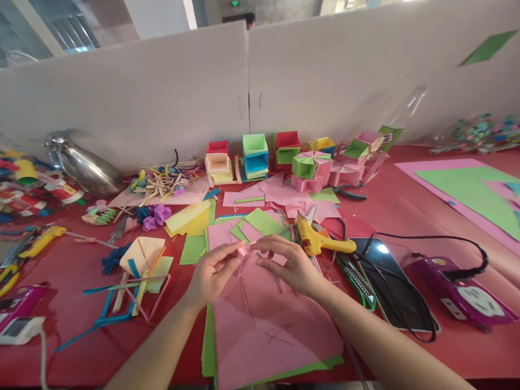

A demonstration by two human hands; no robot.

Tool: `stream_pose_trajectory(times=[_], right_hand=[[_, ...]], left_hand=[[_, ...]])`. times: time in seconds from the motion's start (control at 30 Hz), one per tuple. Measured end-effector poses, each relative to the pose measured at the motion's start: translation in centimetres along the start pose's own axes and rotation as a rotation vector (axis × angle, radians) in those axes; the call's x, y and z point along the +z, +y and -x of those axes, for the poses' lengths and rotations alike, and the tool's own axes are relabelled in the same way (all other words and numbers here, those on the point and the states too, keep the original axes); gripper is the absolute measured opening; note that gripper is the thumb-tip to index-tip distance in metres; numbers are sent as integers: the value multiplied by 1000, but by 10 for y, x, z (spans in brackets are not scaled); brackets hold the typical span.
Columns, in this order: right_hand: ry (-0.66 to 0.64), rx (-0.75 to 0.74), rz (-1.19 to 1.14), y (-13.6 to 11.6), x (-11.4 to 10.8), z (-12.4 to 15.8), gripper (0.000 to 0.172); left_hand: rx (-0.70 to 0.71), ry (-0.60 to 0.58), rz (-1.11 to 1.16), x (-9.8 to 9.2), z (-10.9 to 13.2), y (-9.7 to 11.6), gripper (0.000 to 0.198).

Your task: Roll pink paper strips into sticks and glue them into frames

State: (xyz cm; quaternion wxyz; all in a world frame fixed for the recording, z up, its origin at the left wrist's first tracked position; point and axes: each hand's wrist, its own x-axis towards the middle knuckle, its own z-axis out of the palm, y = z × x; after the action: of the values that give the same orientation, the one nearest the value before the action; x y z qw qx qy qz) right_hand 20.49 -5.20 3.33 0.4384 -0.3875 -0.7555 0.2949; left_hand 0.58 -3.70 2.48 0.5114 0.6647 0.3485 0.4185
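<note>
A small folded piece of pink paper (242,251) is between my two hands, above a stack of pink sheets (276,330) with green ones under it. My left hand (213,271) pinches the piece at its left side between thumb and fingers. At its right end are the curved fingertips of my right hand (286,262), which also hold it; the thumb sits a little lower. Green paper pieces (262,223) lie just beyond my fingers. A yellow hot glue gun (319,238) rests beside my right hand.
Folded paper boxes (255,154) line the white partition (162,97). Right of me are a phone (390,281) crossed by a black cable and a purple power strip (467,295). On the left lie paper strips (117,303), a metal jug (83,162) and yellow-handled tools (43,241).
</note>
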Motion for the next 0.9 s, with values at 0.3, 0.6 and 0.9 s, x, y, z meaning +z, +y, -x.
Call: stream_pose_trajectory(times=[0.3,0.6,0.9], right_hand=[[66,-203,394,12,13,6,15],[44,-238,370,11,12,4,16],[65,-22,223,12,14,3,25]], left_hand=[[112,-90,-129,9,-1,-6,35],[165,-123,-251,6,-1,-3,32],[136,5,-139,5,-6,-7,18]])
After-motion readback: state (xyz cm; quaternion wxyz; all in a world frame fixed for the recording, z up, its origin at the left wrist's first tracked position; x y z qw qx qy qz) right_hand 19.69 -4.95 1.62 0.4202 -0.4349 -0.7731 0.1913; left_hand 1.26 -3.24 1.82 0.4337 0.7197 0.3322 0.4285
